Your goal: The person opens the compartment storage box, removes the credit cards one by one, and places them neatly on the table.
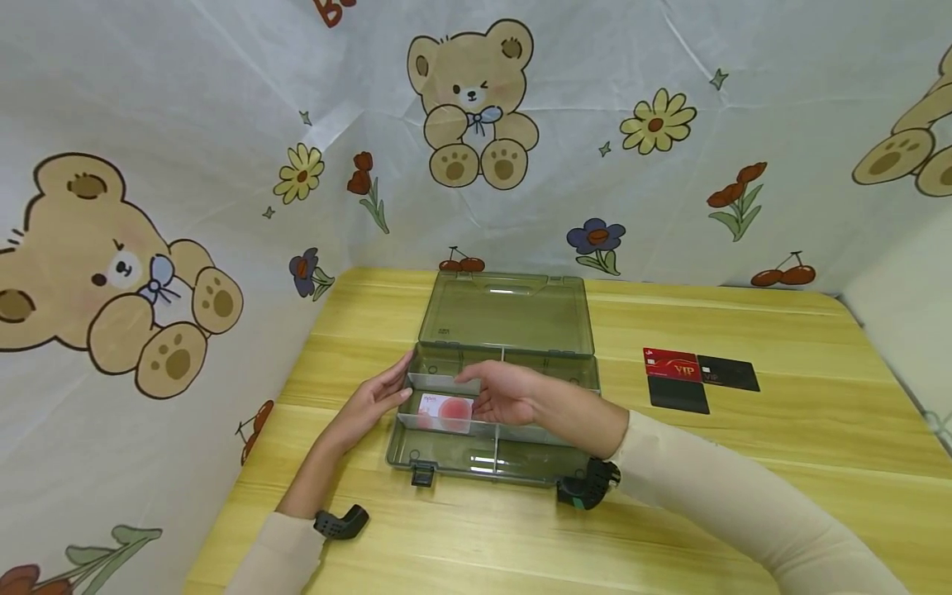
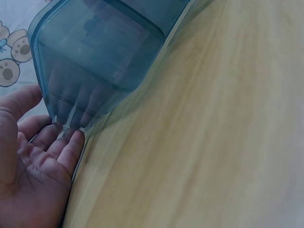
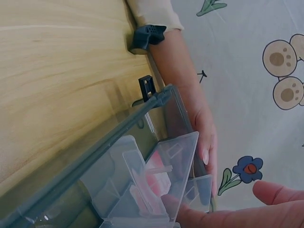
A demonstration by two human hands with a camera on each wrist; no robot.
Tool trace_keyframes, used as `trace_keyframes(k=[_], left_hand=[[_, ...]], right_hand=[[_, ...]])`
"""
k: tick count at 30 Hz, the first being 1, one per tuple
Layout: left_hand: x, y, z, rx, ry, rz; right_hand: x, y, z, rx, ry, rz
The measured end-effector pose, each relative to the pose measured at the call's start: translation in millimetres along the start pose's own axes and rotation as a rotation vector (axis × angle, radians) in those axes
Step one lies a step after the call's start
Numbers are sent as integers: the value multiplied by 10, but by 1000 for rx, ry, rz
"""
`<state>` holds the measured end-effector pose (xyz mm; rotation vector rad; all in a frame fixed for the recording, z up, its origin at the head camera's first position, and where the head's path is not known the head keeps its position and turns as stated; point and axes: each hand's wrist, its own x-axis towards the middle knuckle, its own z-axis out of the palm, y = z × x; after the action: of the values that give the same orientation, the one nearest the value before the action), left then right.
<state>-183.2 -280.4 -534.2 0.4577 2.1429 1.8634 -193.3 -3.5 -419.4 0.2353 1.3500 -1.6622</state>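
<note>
A grey-green see-through plastic box [image 1: 446, 463] lies with its lid [image 1: 509, 310] folded back, split by clear dividers [image 1: 427, 423]. In its middle left compartment sits a white card with a pink-red round print [image 1: 446, 411]. My right hand [image 1: 513, 392] reaches into that compartment, its fingers at the card's right end. In the right wrist view, the thumb [image 3: 275, 194] stands apart from the fingers, and a divider partly covers the contact with the card [image 3: 156, 175]. My left hand [image 1: 372, 405] rests its fingers against the box's left wall, as the left wrist view also shows [image 2: 45, 161].
Right of the box, a red VIP card [image 1: 672, 364], a black VIP card [image 1: 729, 373] and a plain dark card [image 1: 678, 394] lie on the wooden table [image 1: 803, 463]. A printed bear cloth [image 1: 476, 223] hangs behind and at the left. Black latches [image 1: 423, 475] project from the box's front.
</note>
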Motion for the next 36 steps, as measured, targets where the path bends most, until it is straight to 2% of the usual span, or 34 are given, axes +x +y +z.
trace_keyframes(k=[7,12,21,36], left_hand=[[-7,-2,3,6,-3,-1],[0,-18,2,1,-8,6],[12,-16,0,-4,-7,9],[4,-2,-1,-7,-9,7]], right_hand=[[27,19,41,-70,53,-21],[47,17,63,-87,52,-11],[60,35,51,-29,64,-21],[64,56,68,4,78,-31]])
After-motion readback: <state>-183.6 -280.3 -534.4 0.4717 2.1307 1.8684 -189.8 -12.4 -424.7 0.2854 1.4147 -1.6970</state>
